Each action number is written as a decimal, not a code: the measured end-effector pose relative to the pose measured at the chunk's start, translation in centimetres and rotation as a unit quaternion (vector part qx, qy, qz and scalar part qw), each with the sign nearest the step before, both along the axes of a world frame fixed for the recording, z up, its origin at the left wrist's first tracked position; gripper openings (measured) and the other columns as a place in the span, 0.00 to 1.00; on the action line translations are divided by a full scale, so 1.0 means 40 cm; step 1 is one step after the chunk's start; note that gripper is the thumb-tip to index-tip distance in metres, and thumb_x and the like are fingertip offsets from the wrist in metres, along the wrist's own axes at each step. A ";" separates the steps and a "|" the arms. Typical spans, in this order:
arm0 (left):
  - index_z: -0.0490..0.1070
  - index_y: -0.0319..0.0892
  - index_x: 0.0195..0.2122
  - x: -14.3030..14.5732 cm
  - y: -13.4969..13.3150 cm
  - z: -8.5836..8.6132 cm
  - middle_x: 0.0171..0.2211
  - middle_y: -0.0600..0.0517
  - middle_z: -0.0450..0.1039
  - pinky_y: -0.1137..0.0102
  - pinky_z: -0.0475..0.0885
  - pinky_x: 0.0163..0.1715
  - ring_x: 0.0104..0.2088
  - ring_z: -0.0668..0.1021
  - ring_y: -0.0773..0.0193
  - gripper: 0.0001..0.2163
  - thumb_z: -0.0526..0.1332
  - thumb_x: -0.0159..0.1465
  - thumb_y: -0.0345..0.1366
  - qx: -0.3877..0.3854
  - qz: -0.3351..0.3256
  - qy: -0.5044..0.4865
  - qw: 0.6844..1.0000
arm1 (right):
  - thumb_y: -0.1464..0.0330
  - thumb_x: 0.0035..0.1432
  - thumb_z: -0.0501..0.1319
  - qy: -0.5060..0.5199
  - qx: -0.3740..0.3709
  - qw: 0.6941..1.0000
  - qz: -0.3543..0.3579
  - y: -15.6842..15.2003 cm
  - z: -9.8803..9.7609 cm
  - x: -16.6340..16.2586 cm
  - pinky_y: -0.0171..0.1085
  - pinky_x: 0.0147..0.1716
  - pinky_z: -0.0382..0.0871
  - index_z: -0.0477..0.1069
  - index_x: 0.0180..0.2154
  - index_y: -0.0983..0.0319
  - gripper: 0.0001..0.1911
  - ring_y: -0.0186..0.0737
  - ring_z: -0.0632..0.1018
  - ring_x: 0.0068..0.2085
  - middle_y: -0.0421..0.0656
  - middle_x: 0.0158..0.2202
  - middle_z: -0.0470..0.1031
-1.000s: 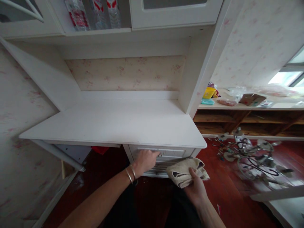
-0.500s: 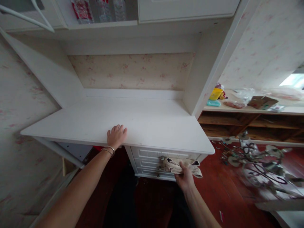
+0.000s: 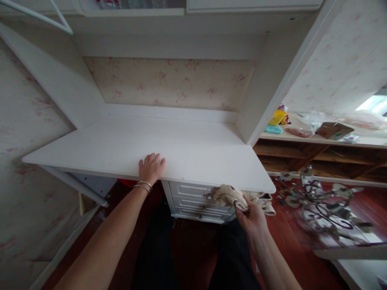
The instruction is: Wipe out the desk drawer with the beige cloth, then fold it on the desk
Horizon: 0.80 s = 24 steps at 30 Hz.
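My left hand lies flat on the front edge of the white desk top, fingers stretched out, bangles at the wrist. My right hand is closed on a crumpled beige cloth and holds it against the top drawer front of the white drawer unit under the desk, close to a round metal knob. Two more drawer fronts show below it.
A white upper cabinet hangs over the desk. At right, a wooden shelf unit carries a yellow box, a cardboard box and plastic bags. A metal chandelier lies on the red wooden floor. Floral wallpaper covers the walls.
My left hand left the drawer knob and came up onto the desk edge. My right hand carried the cloth up to the top drawer front. The view has moved closer to the desk.
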<state>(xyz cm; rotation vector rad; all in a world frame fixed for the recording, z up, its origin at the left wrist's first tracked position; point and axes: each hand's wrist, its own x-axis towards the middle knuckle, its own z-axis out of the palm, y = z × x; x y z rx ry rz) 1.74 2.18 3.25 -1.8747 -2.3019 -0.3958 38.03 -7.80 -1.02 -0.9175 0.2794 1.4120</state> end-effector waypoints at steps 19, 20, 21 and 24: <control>0.68 0.47 0.57 0.000 -0.006 0.004 0.60 0.45 0.66 0.49 0.57 0.59 0.61 0.64 0.50 0.21 0.47 0.69 0.46 0.024 -0.009 -0.003 1.000 | 0.79 0.63 0.55 0.100 0.058 0.987 0.107 -0.002 0.026 -0.525 0.42 0.44 0.78 0.69 0.50 0.64 0.15 0.40 0.82 0.42 0.40 0.35 0.81; 0.67 0.47 0.57 0.000 -0.006 0.003 0.60 0.45 0.66 0.49 0.56 0.59 0.61 0.64 0.51 0.21 0.47 0.69 0.46 0.025 -0.009 -0.002 1.000 | 0.79 0.63 0.55 0.105 0.051 0.987 0.108 0.005 0.008 -0.548 0.41 0.44 0.78 0.69 0.50 0.64 0.15 0.39 0.82 0.42 0.40 0.35 0.81; 0.67 0.47 0.58 0.000 -0.005 0.002 0.60 0.45 0.66 0.49 0.56 0.60 0.61 0.64 0.51 0.21 0.47 0.69 0.46 0.026 -0.008 -0.003 1.000 | 0.79 0.63 0.55 0.105 0.042 0.988 0.108 0.011 -0.013 -0.568 0.40 0.43 0.78 0.69 0.51 0.64 0.16 0.38 0.82 0.41 0.40 0.35 0.81; 0.67 0.47 0.58 -0.001 -0.003 -0.001 0.60 0.45 0.66 0.49 0.55 0.60 0.61 0.64 0.51 0.21 0.47 0.69 0.46 0.022 -0.003 -0.006 1.000 | 0.75 0.63 0.57 0.096 0.029 0.989 0.108 0.025 -0.087 -0.593 0.38 0.38 0.79 0.70 0.49 0.63 0.13 0.37 0.82 0.37 0.39 0.34 0.80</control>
